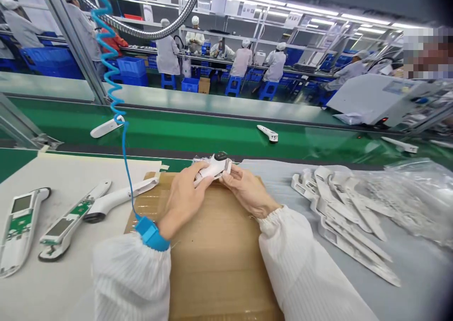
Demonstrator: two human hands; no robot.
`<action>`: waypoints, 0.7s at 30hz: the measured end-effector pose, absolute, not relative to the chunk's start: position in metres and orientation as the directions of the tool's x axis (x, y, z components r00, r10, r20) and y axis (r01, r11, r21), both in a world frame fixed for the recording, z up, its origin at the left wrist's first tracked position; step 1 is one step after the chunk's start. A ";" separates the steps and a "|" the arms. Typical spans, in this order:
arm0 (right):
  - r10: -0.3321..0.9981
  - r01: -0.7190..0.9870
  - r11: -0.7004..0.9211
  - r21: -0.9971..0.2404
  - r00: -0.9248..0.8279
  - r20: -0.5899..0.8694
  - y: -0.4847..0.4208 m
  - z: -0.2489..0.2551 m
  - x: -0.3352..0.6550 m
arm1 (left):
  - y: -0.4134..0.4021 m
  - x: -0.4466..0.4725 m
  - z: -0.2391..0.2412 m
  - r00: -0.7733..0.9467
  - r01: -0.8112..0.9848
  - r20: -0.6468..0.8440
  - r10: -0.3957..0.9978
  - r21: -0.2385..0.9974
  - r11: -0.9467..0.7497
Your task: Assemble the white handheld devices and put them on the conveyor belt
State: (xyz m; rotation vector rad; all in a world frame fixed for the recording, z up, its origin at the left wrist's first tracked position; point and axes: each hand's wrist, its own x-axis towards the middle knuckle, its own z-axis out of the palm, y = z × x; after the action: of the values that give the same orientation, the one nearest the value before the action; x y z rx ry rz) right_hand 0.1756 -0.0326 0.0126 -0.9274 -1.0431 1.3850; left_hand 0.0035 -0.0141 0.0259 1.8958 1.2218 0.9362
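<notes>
Both hands hold a white handheld device (213, 166) with a black round end, above the far edge of a brown cardboard sheet (219, 255). My left hand (186, 186) is closed round its body and wears a blue wrist strap (151, 233) with a coiled cord. The fingers of my right hand (246, 189) pinch a white part at the device's head end; whether that part is joined to the body I cannot tell. On the left lie two opened devices with green circuit boards (21, 224) (67, 219) and a white device shell (122, 196) with a black end.
White plastic shell parts (343, 207) lie heaped on the right, beside a clear plastic bag (424, 193). Several white devices (268, 133) rest on the green conveyor belt (198, 134) ahead. A blue coiled cord (109, 52) hangs at left. Co-workers sit and stand at benches beyond.
</notes>
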 end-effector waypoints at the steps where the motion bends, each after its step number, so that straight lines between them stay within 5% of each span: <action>1: 0.997 -0.295 0.020 -0.955 -0.069 0.042 -0.034 0.010 0.176 | -0.013 0.003 0.025 0.306 0.446 0.202 0.930 0.833 -0.327; 10: 0.994 -0.332 0.096 -0.938 0.082 0.073 -0.035 0.012 0.173 | -0.018 0.010 0.022 0.451 0.358 0.246 0.858 0.830 -0.427; 12: 0.995 -0.474 0.029 -0.880 0.100 -0.021 -0.035 0.014 0.168 | -0.025 0.017 0.023 0.481 0.466 0.238 0.843 0.746 -0.477; 17: 0.905 -0.815 -0.119 -0.567 0.145 -0.399 -0.037 0.024 0.160 | -0.040 0.028 0.032 0.609 0.744 -0.047 0.791 0.379 -0.550; 21: 0.897 -0.843 -0.163 -0.513 0.090 -0.432 -0.039 0.028 0.165 | -0.038 0.024 0.034 0.669 0.712 -0.002 0.743 0.289 -0.640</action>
State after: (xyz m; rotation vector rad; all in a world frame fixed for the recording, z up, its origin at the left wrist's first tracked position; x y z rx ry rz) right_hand 0.1647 -0.0392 0.0279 -0.8135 -0.0871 1.5327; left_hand 0.0241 -0.0380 0.0342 2.6203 1.1670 0.1688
